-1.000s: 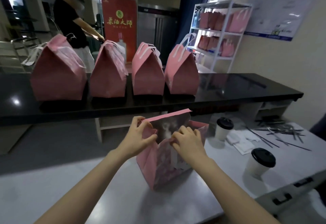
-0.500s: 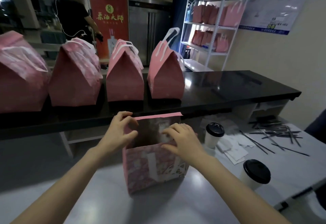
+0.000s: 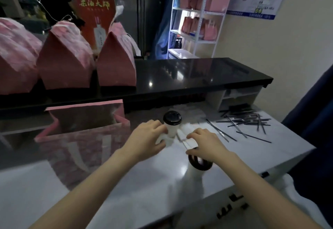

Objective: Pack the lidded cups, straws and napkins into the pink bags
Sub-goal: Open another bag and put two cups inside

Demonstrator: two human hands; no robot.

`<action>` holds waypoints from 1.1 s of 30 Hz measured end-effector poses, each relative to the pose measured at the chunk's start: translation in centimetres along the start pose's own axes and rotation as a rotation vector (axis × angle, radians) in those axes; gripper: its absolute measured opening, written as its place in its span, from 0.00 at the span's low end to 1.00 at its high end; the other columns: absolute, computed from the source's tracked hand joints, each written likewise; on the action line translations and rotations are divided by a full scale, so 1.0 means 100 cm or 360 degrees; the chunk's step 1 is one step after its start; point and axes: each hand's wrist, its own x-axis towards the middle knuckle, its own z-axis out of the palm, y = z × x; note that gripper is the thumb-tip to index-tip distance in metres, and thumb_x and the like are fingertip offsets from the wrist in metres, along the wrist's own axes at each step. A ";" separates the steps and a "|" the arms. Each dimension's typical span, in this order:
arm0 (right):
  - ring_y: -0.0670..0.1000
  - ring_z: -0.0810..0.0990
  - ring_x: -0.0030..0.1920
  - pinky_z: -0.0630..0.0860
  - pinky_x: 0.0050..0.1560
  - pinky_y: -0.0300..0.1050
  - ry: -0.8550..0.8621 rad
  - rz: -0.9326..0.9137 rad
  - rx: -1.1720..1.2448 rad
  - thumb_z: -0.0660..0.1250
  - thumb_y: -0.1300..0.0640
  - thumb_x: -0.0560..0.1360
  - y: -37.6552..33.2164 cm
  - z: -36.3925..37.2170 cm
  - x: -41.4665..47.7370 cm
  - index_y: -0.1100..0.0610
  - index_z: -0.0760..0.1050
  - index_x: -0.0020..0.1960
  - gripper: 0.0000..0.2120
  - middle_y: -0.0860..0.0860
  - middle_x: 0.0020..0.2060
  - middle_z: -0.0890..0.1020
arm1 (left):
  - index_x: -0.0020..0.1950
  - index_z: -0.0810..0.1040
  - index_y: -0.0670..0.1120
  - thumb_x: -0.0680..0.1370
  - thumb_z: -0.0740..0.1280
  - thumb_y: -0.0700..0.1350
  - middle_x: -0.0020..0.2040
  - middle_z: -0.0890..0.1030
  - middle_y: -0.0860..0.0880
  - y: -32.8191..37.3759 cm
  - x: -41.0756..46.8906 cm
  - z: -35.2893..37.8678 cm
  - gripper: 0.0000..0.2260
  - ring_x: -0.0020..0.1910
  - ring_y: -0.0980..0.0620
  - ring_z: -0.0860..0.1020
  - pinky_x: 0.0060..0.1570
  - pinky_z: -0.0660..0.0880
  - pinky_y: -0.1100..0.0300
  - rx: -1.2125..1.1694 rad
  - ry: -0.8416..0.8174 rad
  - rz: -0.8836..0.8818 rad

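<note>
Open pink bag (image 3: 84,144) stands at left-centre on the white table (image 3: 126,183), mouth up; inside is dark, contents can't be made out. Three closed pink bags (image 3: 66,61) sit in a row on the black counter (image 3: 198,77) at upper left, tops folded shut. White shelf (image 3: 198,12) at upper centre holds more pink bags.

Both forearms reach in from the bottom edge toward frame centre. Left hand (image 3: 146,138) is palm down, fingers curled loosely against the side of the far lidded cup (image 3: 172,123), touching it; full grasp can't be told. Right hand (image 3: 207,143) is palm down, fingers bent, resting on the white napkins (image 3: 187,138); whether it pinches them can't be told. Its wrist sits over the near lidded cup (image 3: 199,165), black lid partly hidden.

Both cups stand upright, right of the open bag. Napkins lie between the two cups, just beside the far one. Black straws (image 3: 243,122) lie scattered at centre right, apart from both hands. Image is motion blurred.
</note>
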 end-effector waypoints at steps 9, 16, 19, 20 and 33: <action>0.54 0.65 0.68 0.71 0.60 0.54 -0.0400 -0.0042 0.0131 0.73 0.35 0.62 0.043 0.034 -0.004 0.47 0.60 0.73 0.45 0.48 0.68 0.67 | 0.67 0.69 0.50 0.75 0.64 0.56 0.61 0.73 0.49 0.050 0.031 0.110 0.23 0.62 0.47 0.70 0.59 0.64 0.54 0.0350 -0.0622 -0.0188; 0.51 0.69 0.62 0.73 0.51 0.49 -0.0358 -0.0123 0.0257 0.73 0.36 0.61 0.044 0.036 0.000 0.45 0.62 0.71 0.43 0.47 0.60 0.70 | 0.69 0.68 0.51 0.76 0.62 0.57 0.60 0.74 0.50 0.044 0.020 0.110 0.22 0.61 0.48 0.70 0.58 0.65 0.55 0.0265 -0.0618 -0.0277; 0.50 0.70 0.62 0.75 0.54 0.49 -0.0254 -0.0202 0.0353 0.74 0.38 0.60 0.032 0.019 0.007 0.44 0.64 0.70 0.42 0.45 0.60 0.70 | 0.67 0.71 0.50 0.78 0.62 0.54 0.59 0.76 0.51 0.030 0.008 0.071 0.19 0.60 0.49 0.72 0.57 0.67 0.56 0.0193 -0.0345 -0.0297; 0.50 0.71 0.61 0.75 0.54 0.49 -0.0202 -0.0233 0.0414 0.75 0.38 0.59 0.026 0.009 0.011 0.44 0.65 0.70 0.42 0.44 0.60 0.70 | 0.65 0.74 0.49 0.77 0.64 0.52 0.57 0.77 0.51 0.023 0.003 0.051 0.17 0.58 0.48 0.74 0.55 0.69 0.55 0.0182 -0.0195 -0.0301; 0.43 0.68 0.58 0.67 0.61 0.39 0.0501 -0.0740 0.0905 0.78 0.40 0.61 -0.153 -0.123 0.084 0.47 0.67 0.71 0.42 0.44 0.60 0.68 | 0.59 0.79 0.47 0.69 0.73 0.39 0.56 0.78 0.48 -0.154 -0.101 -0.132 0.19 0.58 0.45 0.72 0.56 0.72 0.50 0.0371 0.0335 -0.1114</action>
